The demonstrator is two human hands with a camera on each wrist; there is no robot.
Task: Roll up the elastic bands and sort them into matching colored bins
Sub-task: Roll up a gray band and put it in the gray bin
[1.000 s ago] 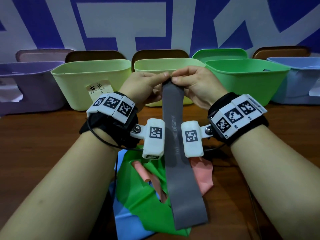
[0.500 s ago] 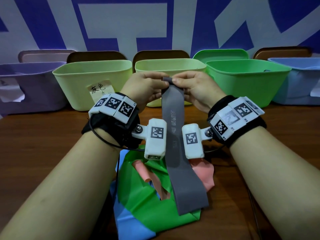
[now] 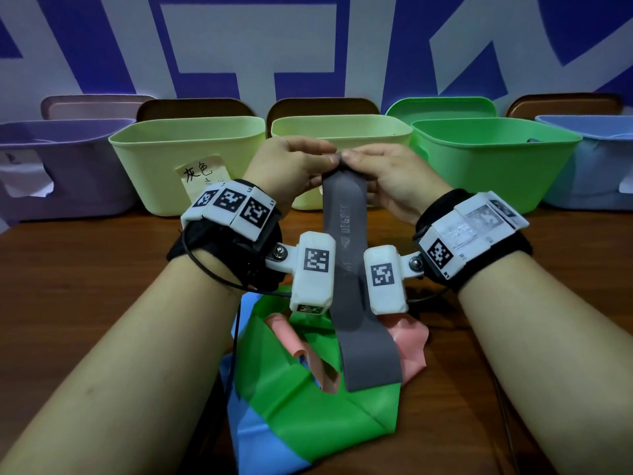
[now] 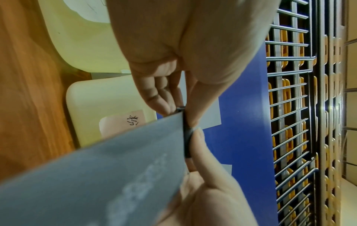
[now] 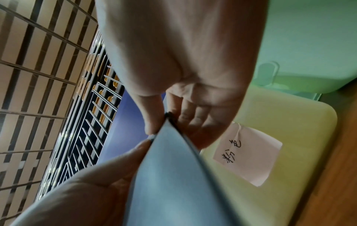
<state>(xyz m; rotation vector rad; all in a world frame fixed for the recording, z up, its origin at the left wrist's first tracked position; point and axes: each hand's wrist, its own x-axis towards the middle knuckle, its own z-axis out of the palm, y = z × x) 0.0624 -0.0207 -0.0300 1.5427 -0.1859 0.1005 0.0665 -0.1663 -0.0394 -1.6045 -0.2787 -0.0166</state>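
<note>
A grey elastic band (image 3: 346, 214) hangs from both hands above the table, its lower end lying on the heap of bands. My left hand (image 3: 327, 157) and right hand (image 3: 351, 156) pinch its top edge side by side, where a small tight roll (image 4: 187, 137) has formed. In the left wrist view the left hand (image 4: 179, 109) holds one end of the roll. The right wrist view shows the right hand (image 5: 164, 117) pinching the band (image 5: 173, 175) at its top. A pale yellow-green bin (image 3: 150, 173) with a handwritten grey label stands behind the left hand.
Bins line the back of the table: purple (image 3: 65, 166), a second pale yellow one (image 3: 342, 130), green (image 3: 493, 159) and blue (image 3: 589, 166). Below my wrists lie a green band (image 3: 291, 389), a pink band (image 3: 411, 341) and a blue band (image 3: 253, 440).
The grey band's free end has moved up the heap toward my hands, so less of it hangs down. Both hands stay pinched at its top, where it is rolled.
</note>
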